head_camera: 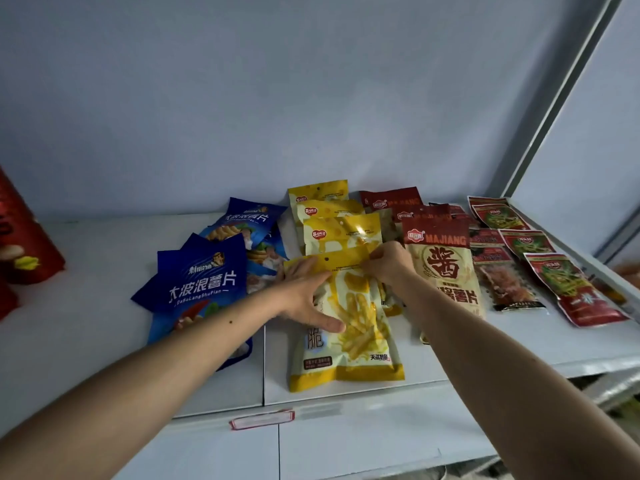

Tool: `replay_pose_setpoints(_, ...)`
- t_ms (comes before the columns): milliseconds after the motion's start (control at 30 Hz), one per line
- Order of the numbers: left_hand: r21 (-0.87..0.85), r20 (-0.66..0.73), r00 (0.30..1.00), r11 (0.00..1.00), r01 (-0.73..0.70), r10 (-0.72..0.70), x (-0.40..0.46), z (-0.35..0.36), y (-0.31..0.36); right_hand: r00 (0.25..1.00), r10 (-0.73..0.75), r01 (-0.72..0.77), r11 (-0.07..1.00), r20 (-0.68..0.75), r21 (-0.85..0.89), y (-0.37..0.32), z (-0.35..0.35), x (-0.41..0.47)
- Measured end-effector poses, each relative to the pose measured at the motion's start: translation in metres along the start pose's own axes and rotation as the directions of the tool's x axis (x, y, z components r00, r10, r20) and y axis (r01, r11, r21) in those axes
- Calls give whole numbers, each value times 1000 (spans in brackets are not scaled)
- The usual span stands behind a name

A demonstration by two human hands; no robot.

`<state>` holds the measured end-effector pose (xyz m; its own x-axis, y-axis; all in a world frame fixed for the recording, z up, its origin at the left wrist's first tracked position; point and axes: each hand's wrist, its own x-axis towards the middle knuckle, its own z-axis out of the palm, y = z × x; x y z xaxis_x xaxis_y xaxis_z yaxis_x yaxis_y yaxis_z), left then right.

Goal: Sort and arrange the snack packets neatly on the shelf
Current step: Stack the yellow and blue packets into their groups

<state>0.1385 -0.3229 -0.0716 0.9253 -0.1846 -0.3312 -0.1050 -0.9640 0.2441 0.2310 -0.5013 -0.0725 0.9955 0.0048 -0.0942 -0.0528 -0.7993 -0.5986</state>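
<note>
Front yellow plastic fries packet [349,327] is pressed flat by left hand [304,296], its top pinched by right hand [388,263]; yellow and red rows are aligned; blue crisp packets [204,271] are left jumbled.

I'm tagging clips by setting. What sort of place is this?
Probably a small shop: a white shelf carrying rows of matching snack packets and a red price label holder on its front edge.

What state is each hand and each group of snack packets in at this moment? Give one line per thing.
left hand: fingers straight, pressing flat on the front yellow packet.
right hand: pinching that packet's top edge.
front yellow packet: lying flat, held by both hands.
yellow packets behind: overlapping in a row.
blue packets: overlapping, skewed.
Majiang packets: overlapping in a row.
red-green packets: lying flat in a row.
shelf: holding all the packets.
</note>
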Motion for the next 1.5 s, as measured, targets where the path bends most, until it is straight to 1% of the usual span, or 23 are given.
replay_pose_setpoints(133, 32, -32, 998, 998, -53, 54, 15, 3, 6, 995, 22, -15, 997, -93, 78, 2, -14, 7)
replay_pose_setpoints(267, 120, -23, 999, 992, -46, 49, 28, 2, 12, 994, 65, -67, 998, -90, -19, 3, -14, 14)
replay_pose_setpoints(333, 115, -7, 999, 992, -49, 50, 29, 1, 9, 988, 78, -88, 994, -133, -67, -5, -13, 15)
replay_pose_setpoints(367, 101, -11, 998, 993, -54, 55, 28, -2, 5, 984, 62, -75, 995, -169, -71, -12, -14, 17)
replay_pose_setpoints(433, 50, -47, 997, 997, -55, 57, 23, -16, -5, 974, -17, 6, 999, -225, -52, -31, -16, 23)
replay_pose_setpoints(467, 21, -90, 995, 999, -44, 45, 18, -25, -14, 973, -62, 56, 998, -223, -37, -44, -15, 26)
replay_pose_setpoints(533, -23, -212, 977, 1000, -5, 0, 12, -45, -42, 973, -141, 141, 990, -182, -10, -73, -8, 30)
replay_pose_setpoints(567, -56, -285, 958, 998, 21, -36, 12, -54, -63, 973, -172, 175, 984, -156, 10, -89, -1, 30)
replay_pose_setpoints(600, -129, -353, 932, 991, 37, -81, 9, -63, -81, 972, -198, 203, 979, -124, 27, -103, 7, 30)
replay_pose_setpoints(633, -258, -397, 905, 965, 49, -152, 8, -70, -102, 969, -232, 236, 971, -90, 35, -118, 18, 30)
replay_pose_setpoints(667, -389, -419, 875, 919, 68, -242, 6, -77, -120, 965, -259, 260, 965, -45, 30, -131, 30, 32)
replay_pose_setpoints(700, -484, -424, 845, 870, 93, -325, 6, -81, -140, 960, -280, 280, 960, 5, 28, -143, 44, 34)
replay_pose_setpoints(767, -546, -366, 805, 808, 221, -468, 6, -84, -173, 952, -289, 286, 957, 106, 41, -160, 72, 43)
replay_pose_setpoints(800, -559, -332, 797, 786, 265, -505, 8, -84, -187, 948, -280, 276, 960, 151, 47, -167, 86, 49)
replay_pose_setpoints(900, -630, -212, 805, 707, 321, -554, 19, -80, -213, 946, -242, 237, 970, 216, 50, -176, 121, 69)
replay_pose_setpoints(1000, -678, -68, 812, 624, 389, -580, 32, -77, -227, 956, -199, 195, 980, 215, 42, -177, 142, 85)
replay_pose_setpoints(1100, -763, 2, 814, 525, 377, -581, 42, -76, -237, 969, -166, 156, 985, 182, 68, -177, 154, 98)
replay_pose_setpoints(1167, -798, 27, 819, 481, 363, -572, 48, -75, -240, 980, -108, 91, 990, 168, 105, -178, 157, 102)
replay_pose_setpoints(1267, -848, 21, 826, 428, 313, -563, 53, -70, -242, 992, 1, -26, 981, 129, 192, -177, 162, 108)
replay_pose_setpoints(1333, -873, 16, 826, 395, 286, -563, 55, -69, -245, 995, 49, -72, 961, 91, 266, -178, 165, 112)
replay_pose_setpoints(1433, -902, 42, 829, 337, 272, -557, 56, -66, -247, 996, 77, -86, 906, 39, 413, -181, 166, 112)
replay_pose_setpoints(1500, -924, 61, 829, 282, 257, -556, 56, -66, -246, 996, 86, -71, 876, -8, 477, -182, 167, 111)
